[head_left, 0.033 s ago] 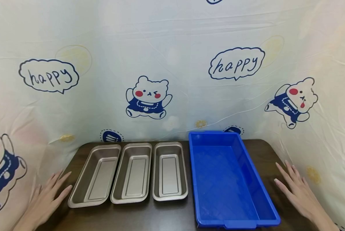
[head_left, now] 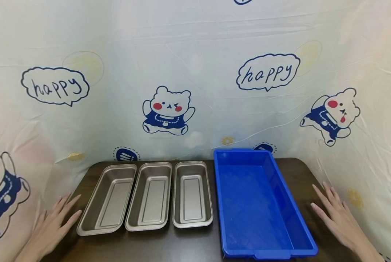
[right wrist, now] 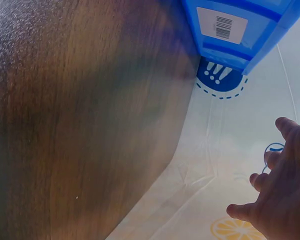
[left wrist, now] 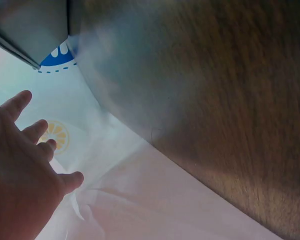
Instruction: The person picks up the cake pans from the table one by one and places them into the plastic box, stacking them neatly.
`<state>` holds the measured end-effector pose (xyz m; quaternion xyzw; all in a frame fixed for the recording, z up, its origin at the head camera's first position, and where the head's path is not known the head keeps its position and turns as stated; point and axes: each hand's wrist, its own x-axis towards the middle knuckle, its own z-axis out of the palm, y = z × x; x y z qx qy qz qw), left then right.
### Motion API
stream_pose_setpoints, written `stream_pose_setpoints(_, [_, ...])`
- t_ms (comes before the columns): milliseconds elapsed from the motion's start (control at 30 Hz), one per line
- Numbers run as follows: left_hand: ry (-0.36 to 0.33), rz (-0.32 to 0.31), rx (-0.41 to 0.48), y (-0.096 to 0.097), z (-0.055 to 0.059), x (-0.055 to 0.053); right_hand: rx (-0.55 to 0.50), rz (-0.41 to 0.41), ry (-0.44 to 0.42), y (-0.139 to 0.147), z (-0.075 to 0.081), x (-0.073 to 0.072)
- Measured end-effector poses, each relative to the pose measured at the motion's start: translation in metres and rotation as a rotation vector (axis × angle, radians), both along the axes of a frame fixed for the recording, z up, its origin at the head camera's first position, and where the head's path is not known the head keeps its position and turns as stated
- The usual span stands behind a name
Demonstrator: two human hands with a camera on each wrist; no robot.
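Observation:
My left hand (head_left: pixel 51 229) lies at the table's left edge with its fingers spread, just beside the leftmost metal loaf pan (head_left: pixel 115 200). Two more loaf pans, a middle one (head_left: pixel 152 199) and a right one (head_left: pixel 192 198), stand in a row with it. Right of them sits a large blue plastic tray (head_left: pixel 257 211). Past the tray, at the table's right edge, my right hand (head_left: pixel 340 220) extends its fingers and holds nothing. In the wrist views the left hand (left wrist: pixel 22 170) and right hand (right wrist: pixel 285 185) both show straight, parted fingers.
All the containers stand on a dark wooden table (head_left: pixel 195 247) with rounded far corners. A pale cloth (head_left: pixel 202 65) printed with bears and the word "happy" hangs behind the table and along its sides. A barcode label (right wrist: pixel 222 25) is on the tray's outer wall.

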<state>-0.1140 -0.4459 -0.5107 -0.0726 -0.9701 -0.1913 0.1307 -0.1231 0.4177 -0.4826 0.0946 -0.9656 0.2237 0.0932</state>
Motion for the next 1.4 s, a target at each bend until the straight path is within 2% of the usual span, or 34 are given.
stream_pose_setpoints(167, [-0.010,-0.016,0.034,0.000,-0.001,-0.001,-0.004,-0.001,-0.001,-0.001,0.001,0.002])
stream_pose_setpoints(333, [-0.054,-0.028,0.123,0.000,0.004,-0.003,-0.002,0.003,-0.009,-0.003,0.003,0.004])
stream_pose_setpoints(467, [-0.089,-0.013,0.154,0.001,0.007,-0.001,-0.007,0.012,0.004,-0.005,0.005,0.006])
stream_pose_setpoints(733, [-0.051,0.024,0.172,0.008,0.007,0.003,-0.011,0.031,0.017,-0.017,0.009,0.012])
stream_pose_setpoints(867, [-0.027,0.051,0.149,0.011,0.008,0.005,-0.008,0.032,0.017,-0.023,0.007,0.016])
stream_pose_setpoints(967, [-0.004,0.070,0.115,0.014,0.007,0.007,-0.004,0.031,0.006,-0.028,0.006,0.020])
stream_pose_setpoints(1100, [0.007,0.079,0.124,0.019,0.006,0.010,-0.006,0.022,-0.039,-0.035,0.006,0.024])
stream_pose_setpoints(1200, [0.019,0.080,0.139,0.021,0.005,0.012,-0.009,0.029,-0.039,-0.041,0.005,0.027])
stream_pose_setpoints(1300, [-0.005,0.095,0.137,0.022,0.007,0.014,-0.006,0.041,-0.016,-0.046,0.003,0.030])
stream_pose_setpoints(1400, [-0.066,0.118,0.142,0.024,0.009,0.016,0.004,0.051,-0.015,-0.050,0.001,0.034])
